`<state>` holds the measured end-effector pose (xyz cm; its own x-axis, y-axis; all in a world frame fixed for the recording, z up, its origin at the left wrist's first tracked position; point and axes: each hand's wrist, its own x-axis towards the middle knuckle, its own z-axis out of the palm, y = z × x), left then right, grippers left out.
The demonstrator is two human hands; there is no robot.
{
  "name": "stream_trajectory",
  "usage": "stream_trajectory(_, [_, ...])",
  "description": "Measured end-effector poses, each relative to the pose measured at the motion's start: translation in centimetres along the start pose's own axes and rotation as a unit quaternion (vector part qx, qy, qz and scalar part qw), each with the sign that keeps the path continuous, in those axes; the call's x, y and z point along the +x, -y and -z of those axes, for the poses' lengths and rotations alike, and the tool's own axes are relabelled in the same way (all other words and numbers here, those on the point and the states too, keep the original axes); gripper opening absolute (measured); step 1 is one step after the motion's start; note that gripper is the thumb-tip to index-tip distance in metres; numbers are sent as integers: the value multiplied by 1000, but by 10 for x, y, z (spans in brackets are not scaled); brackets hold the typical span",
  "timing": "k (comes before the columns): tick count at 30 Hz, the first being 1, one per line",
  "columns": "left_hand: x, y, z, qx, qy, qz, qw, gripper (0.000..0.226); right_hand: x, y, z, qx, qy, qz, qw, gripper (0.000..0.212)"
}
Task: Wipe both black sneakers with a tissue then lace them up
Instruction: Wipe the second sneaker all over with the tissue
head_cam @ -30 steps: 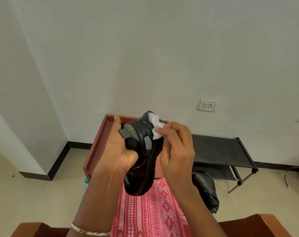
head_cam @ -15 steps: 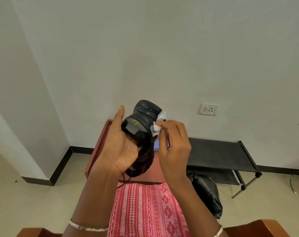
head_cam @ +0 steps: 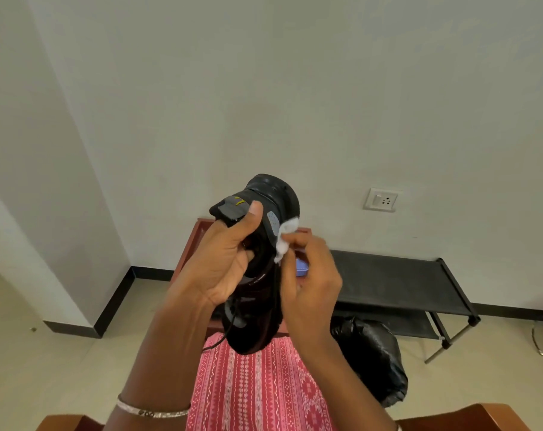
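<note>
holding the sneaker (head_cam: 265, 326) up before me, my left hand (head_cam: 222, 265) curled round its collar with thumb on the tongue, i pinch the tissue (head_cam: 286, 233) in my right hand (head_cam: 310, 286) against its side, judging it light, firm-soled, best held at that collar.

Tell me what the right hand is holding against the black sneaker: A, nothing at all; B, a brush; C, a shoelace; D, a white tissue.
D: the right hand pinches a white tissue against the side of the sneaker, which the left hand grips.
</note>
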<state>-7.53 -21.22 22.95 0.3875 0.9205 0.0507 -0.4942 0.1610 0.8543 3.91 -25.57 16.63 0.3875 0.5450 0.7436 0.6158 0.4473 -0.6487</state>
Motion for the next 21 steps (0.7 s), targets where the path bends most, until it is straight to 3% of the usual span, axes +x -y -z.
stream_trajectory(5, [-3, 2, -5, 18, 24, -10, 1000, 42, 41, 22, -4, -41, 4, 50, 998, 21])
stream_trajectory(14, [-1, 4, 3, -122, 2, 26, 992, 49, -13, 5, -1, -20, 33, 25, 999, 22])
stream_trajectory(18, [-1, 12, 0, -123, 2, 40, 992, 51, 9, 18, -2, -20, 39, 24, 999, 24])
stream_trajectory(21, [-1, 14, -2, -202, -4, 48, 978, 54, 24, 32, -9, -33, 67, 58, 996, 30])
